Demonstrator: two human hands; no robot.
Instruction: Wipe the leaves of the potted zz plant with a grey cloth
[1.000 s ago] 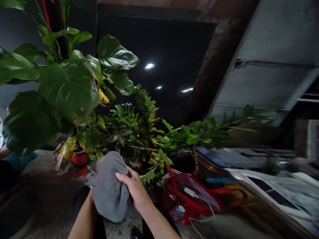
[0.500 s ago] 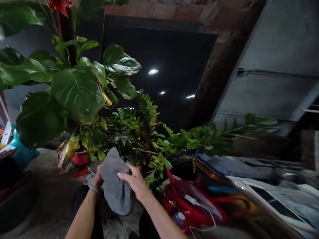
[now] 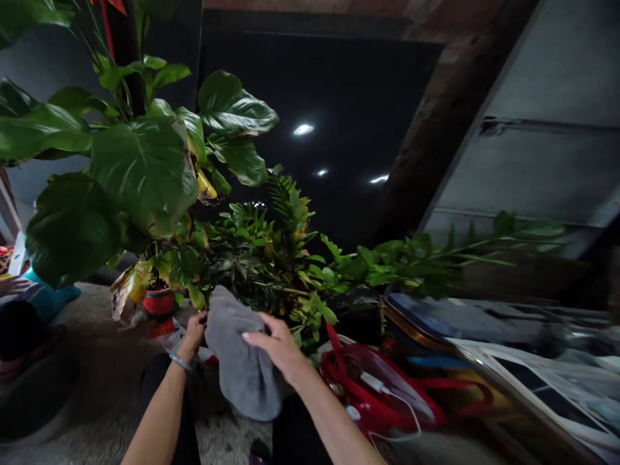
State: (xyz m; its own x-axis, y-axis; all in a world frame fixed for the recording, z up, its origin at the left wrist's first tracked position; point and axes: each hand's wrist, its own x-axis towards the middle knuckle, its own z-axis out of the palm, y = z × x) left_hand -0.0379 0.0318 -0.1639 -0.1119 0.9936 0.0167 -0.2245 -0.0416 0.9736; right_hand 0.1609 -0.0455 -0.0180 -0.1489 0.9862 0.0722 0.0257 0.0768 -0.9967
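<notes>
My right hand (image 3: 278, 345) is grasping the grey cloth (image 3: 242, 361), with my thumb laid on its front face and the other fingers at the upper edge and behind. The cloth hangs in front of me, above the ground (image 3: 213, 445) and between my two forearms, its lower part over my dark-clothed knee. My left hand (image 3: 194, 332), with a pale bracelet (image 3: 181, 362) on the wrist, is at the left edge of this cloth. Its fingers are bent — whether they pinch the fabric, I cannot tell.

Beyond my hands stand leafy green plants (image 3: 247, 239), and a small red pot (image 3: 159, 303) is at the left. A printed paper (image 3: 169, 337), red and white, lies near my left wrist. To the right of my right hand is a red bag (image 3: 382, 403), with a white plug (image 3: 372, 381) and its white cable (image 3: 411, 413) on it. Further right there is a blue-topped box (image 3: 421, 313), but that side is blurred. At the far left I see another person's hand (image 3: 13, 284), beside something teal (image 3: 51, 297).
</notes>
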